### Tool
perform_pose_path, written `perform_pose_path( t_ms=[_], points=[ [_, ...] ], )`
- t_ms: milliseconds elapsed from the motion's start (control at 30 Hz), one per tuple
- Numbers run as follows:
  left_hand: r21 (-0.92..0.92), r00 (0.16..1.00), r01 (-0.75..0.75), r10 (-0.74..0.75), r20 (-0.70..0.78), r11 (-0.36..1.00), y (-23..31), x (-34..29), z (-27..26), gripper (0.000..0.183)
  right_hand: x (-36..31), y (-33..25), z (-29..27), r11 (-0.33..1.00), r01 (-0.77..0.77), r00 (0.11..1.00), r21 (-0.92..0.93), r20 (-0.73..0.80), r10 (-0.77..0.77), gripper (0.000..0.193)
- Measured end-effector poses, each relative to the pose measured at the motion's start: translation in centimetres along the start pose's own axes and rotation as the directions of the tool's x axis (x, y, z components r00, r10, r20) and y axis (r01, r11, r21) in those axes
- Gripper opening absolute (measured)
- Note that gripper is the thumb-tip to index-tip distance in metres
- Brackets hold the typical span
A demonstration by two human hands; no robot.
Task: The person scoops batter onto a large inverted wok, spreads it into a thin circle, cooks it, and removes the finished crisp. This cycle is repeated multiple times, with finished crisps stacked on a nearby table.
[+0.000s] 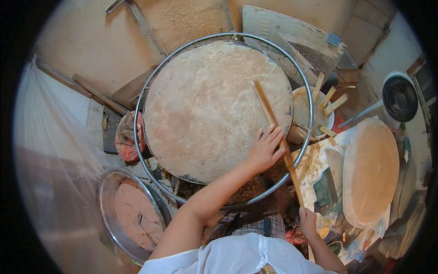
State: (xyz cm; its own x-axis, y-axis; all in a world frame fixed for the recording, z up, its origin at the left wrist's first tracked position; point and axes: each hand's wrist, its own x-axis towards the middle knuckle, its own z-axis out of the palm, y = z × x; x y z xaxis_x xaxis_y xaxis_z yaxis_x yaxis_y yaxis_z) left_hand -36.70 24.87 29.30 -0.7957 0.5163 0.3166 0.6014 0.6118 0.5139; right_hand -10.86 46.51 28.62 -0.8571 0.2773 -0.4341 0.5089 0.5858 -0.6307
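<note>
A long wooden stick (292, 176) slants from above a large round slab down to my right side. My left hand (266, 150) lies across its middle, with the fingers fairly straight over it and the thumb along its other side. Around the stick's lower end, my right hand (308, 223) is closed. The stick's far tip is over the right part of the round slab (214, 105), which has a dusty tan, rough top. A shiny metal hoop (311, 98) runs around the slab with a gap between them; the stick crosses its near right side.
At left, a metal basin (106, 208) holds pinkish powder and a thin hooked tool, near clear plastic sheeting (54, 169). On the right are a bucket (329, 119) with several wooden sticks, a stack of pale round discs (372, 173) and a fan (400, 97). Boards (273, 27) lean behind.
</note>
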Motion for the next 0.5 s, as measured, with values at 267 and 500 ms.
perform_pose_path(
  t_ms=[267,500],
  points=[
    [0.172,0.964,0.261,-0.249,-0.092,0.950,-10.6,9.5,-4.1,0.035,14.6,-11.5,-2.2,0.961,0.278,0.933,-0.005,0.241,-0.268,0.063],
    [0.168,0.858,0.464,-0.394,-0.331,0.870,-16.3,-4.5,-12.1,0.036,11.5,-20.5,3.3,0.924,0.336,0.843,-0.181,0.495,-0.210,0.071]
  ],
)
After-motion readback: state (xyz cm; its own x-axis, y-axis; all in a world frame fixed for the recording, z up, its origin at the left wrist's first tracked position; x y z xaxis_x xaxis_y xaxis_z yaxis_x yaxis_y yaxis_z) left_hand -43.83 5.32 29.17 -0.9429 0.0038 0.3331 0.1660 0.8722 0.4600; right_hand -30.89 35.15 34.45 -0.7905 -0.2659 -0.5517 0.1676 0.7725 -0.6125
